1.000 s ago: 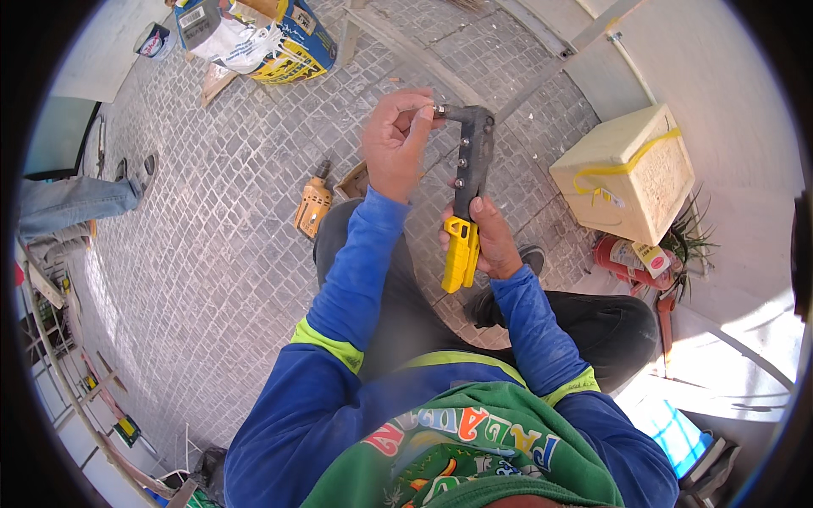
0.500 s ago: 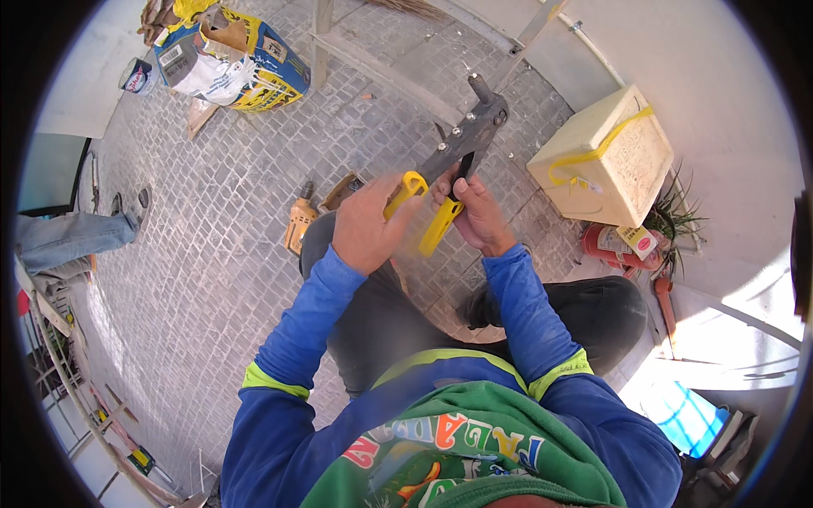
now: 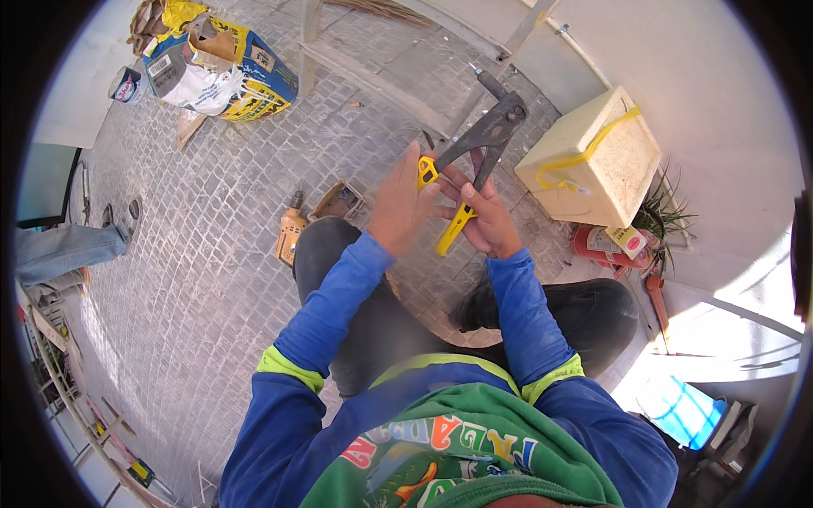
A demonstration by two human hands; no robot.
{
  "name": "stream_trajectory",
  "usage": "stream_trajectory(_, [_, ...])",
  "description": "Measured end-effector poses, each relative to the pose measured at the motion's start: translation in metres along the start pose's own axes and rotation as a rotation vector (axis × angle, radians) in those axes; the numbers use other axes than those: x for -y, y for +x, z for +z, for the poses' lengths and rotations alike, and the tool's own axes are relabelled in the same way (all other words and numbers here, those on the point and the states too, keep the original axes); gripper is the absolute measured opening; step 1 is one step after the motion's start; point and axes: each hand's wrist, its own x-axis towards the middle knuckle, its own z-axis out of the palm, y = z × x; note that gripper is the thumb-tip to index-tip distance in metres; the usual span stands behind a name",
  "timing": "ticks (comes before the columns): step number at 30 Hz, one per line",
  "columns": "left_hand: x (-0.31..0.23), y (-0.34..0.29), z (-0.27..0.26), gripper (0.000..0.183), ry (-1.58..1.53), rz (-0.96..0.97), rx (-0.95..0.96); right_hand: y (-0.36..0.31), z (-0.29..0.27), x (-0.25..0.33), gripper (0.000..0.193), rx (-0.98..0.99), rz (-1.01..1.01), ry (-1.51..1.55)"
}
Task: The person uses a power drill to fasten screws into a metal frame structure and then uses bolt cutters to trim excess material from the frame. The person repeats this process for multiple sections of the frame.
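Above my knees I hold a black hand riveter [image 3: 489, 127] with yellow grips, its nose pointing up and away. A thin metal pin, like a rivet, sticks out at the nose tip. My left hand [image 3: 401, 203] is around the yellow grip of one handle, thumb toward the other handle. My right hand [image 3: 489, 218] holds the second handle, its yellow grip [image 3: 457, 230] showing below the thumb. The two handles stand spread apart. Some fingers of both hands are hidden behind the tool.
An orange drill [image 3: 290, 230] and a small open box [image 3: 337, 201] lie beside my left knee. At right stand a cream box [image 3: 584, 157], a red container [image 3: 598, 244] and a plant. Far left are a blue-yellow bag [image 3: 246, 80], a can [image 3: 124, 85] and another person's leg [image 3: 72, 252].
The riveter has turned so its flat side faces up more, and it has shifted slightly right. My left hand moved right, nearer to the right hand. Both hands keep hold of the handles.
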Motion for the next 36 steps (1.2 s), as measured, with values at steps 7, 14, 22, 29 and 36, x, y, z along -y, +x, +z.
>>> stream_trajectory(7, [-0.021,0.036,0.07,0.064,-0.352,0.052,-0.069,0.0,0.004,0.016,0.074,-0.448,-0.438,-1.402])
stream_trajectory(14, [-0.029,0.059,0.081,0.037,-0.795,-0.206,-0.03,-0.007,0.009,0.042,0.093,-0.521,-0.541,-1.841])
stream_trajectory(22, [-0.026,0.075,0.083,0.044,-0.583,-0.087,-0.038,0.006,0.002,0.044,0.091,-0.58,-0.512,-1.638])
stream_trajectory(29, [-0.027,0.087,0.078,0.044,-0.538,-0.176,-0.028,0.011,0.006,0.042,0.095,-0.542,-0.531,-1.531])
stream_trajectory(36, [-0.029,0.095,0.071,0.048,-0.337,-0.139,-0.009,-0.008,-0.007,0.051,0.111,-0.351,-0.453,-1.509])
